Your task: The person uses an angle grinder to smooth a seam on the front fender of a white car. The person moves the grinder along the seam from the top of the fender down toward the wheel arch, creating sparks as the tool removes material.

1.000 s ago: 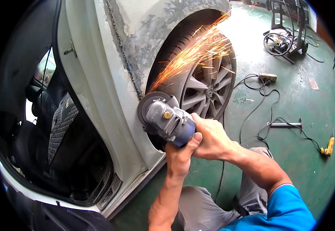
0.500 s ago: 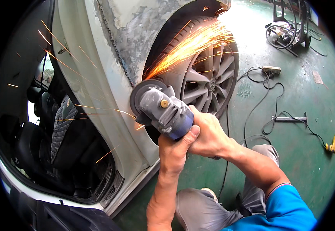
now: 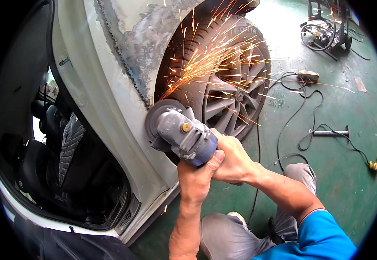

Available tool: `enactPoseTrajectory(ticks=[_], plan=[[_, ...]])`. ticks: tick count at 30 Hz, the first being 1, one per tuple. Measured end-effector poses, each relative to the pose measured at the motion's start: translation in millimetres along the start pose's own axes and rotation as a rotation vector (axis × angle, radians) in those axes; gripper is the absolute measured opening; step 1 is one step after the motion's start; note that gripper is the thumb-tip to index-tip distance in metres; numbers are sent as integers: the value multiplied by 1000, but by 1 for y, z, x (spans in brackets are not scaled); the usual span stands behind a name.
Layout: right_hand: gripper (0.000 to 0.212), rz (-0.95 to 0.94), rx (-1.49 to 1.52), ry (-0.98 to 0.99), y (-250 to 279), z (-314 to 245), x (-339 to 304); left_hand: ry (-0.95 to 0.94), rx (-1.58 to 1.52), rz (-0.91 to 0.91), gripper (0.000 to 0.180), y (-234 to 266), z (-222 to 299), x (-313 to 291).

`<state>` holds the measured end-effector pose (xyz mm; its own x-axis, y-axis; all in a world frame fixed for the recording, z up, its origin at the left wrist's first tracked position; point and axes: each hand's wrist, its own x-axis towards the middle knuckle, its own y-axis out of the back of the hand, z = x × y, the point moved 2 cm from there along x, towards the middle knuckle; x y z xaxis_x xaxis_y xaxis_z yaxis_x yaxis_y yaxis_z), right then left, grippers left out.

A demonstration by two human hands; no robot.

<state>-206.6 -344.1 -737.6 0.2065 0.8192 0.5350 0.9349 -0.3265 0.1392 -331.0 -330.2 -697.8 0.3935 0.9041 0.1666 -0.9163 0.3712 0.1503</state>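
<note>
An angle grinder (image 3: 187, 135) with a blue body and worn grey head is gripped by both my hands. My left hand (image 3: 197, 182) wraps its body from below, thumb across it. Closed around the body on the other side is my right hand (image 3: 234, 158), its fingertips partly hidden. The grinder's disc (image 3: 158, 119) meets the car's pale fender edge (image 3: 147, 97) at the lower end of a rough seam (image 3: 121, 56). Orange sparks (image 3: 210, 63) fly up and right, across the wheel (image 3: 236, 93).
At left the open doorway shows dark car seats (image 3: 37, 164). On the green floor (image 3: 335, 203) lie a power strip (image 3: 308, 76), looping cables, a metal hammer-like bar (image 3: 331, 132) and a yellow power tool (image 3: 376, 161). A hand cart (image 3: 327, 30) stands at far right.
The grinder's head has shifted slightly down along the fender edge. The sparks have changed from a dense stream to a wider, thinner spray. Both hands keep their grip.
</note>
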Motion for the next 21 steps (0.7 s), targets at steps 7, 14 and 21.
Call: enactPoseTrajectory(ticks=[7,14,21], plan=[[42,-31,33,-31,-5,0,-4,-12,-24,33,39,0,4,-5],[42,-17,22,-55,-8,-2,-6,2,12,2,40,8,-1,-5],[41,-9,70,-24,-11,-10,-2,-8,18,10,40,10,6,-8]])
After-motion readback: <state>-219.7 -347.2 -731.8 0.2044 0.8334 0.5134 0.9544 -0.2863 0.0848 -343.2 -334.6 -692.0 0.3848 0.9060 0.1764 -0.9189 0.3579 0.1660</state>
